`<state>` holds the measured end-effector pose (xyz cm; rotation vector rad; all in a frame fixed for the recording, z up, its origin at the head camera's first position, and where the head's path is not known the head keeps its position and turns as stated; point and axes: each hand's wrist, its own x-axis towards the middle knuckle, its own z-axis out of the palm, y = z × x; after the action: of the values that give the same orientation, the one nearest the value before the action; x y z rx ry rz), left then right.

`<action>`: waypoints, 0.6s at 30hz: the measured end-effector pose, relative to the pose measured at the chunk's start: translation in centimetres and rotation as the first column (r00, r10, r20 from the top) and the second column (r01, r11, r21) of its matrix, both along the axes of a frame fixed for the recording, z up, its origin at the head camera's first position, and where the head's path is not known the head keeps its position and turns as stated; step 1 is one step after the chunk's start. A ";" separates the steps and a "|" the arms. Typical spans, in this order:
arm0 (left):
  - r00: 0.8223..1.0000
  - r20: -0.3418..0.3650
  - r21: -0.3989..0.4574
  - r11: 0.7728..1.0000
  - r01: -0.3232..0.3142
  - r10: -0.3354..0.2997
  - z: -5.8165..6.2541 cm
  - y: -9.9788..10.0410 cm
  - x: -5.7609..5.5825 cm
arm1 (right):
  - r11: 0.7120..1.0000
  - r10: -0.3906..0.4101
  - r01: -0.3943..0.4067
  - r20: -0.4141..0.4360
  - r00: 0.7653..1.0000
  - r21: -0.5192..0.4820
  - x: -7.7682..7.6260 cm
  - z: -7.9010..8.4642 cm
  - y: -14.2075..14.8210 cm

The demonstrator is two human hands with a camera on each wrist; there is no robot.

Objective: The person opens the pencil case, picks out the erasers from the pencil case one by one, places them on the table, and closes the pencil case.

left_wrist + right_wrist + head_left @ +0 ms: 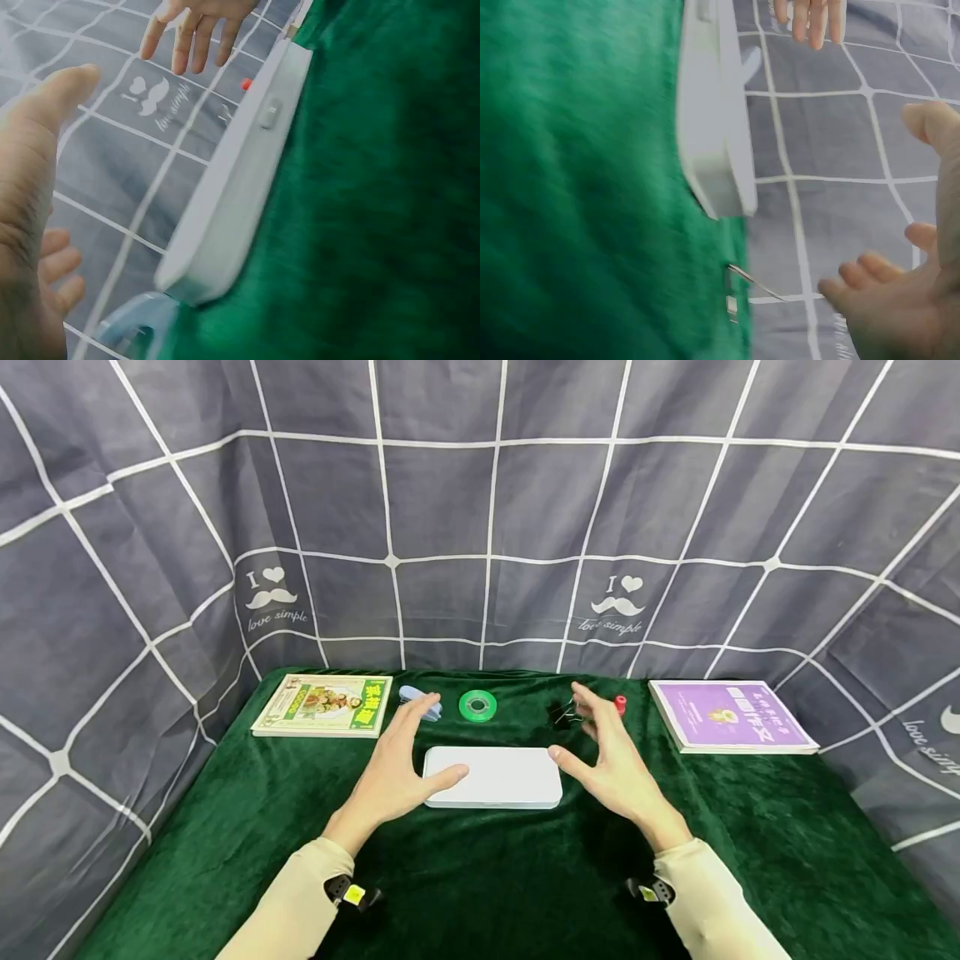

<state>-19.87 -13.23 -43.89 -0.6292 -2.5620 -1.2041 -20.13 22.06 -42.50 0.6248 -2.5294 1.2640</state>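
A flat white case [491, 777] with a small latch on its front side lies in the middle of the green cloth. My left hand [393, 777] hovers at its left end, fingers straight and thumb over the lid in the head view. At the opposite end is my right hand [611, 768], thumb near the case's right corner, its fingers loosely extended and holding nothing. Behind the right fingers, partly covered, sit a black binder clip [562, 716] and a small red object [620, 703]. A light-blue curved object [431, 710] shows just past the left fingertips.
A green ring-shaped tape roll [477, 706] lies behind the case. Farther out are a yellow-green book [322, 706] on the left and a purple book [731, 717] on the right. A grey gridded curtain [442, 510] rises along the back and sides.
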 end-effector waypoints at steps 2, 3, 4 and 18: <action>1.000 -0.002 0.042 0.999 0.024 -0.024 -1.2 -0.2 0.0 | 0.999 0.038 -0.037 0.031 0.999 -0.034 0.2 -0.8 -0.4; 0.999 -0.004 0.056 0.998 0.036 -0.036 -1.8 -0.2 0.0 | 0.998 0.053 -0.051 0.041 0.998 -0.040 0.2 -1.2 -0.5; 0.999 -0.004 0.066 0.997 0.047 -0.047 -2.4 -0.2 -0.1 | 0.997 0.066 -0.064 0.050 0.997 -0.044 0.2 -1.5 -0.6; 0.992 0.061 -0.009 0.993 0.115 -0.114 -5.0 -1.0 -1.0 | 0.959 0.282 -0.272 0.218 0.934 -0.076 -0.7 -4.8 0.4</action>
<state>-20.84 -14.26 -48.92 -0.7640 -2.6164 -1.2624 -20.82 22.47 -47.27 0.9015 -2.6550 1.5641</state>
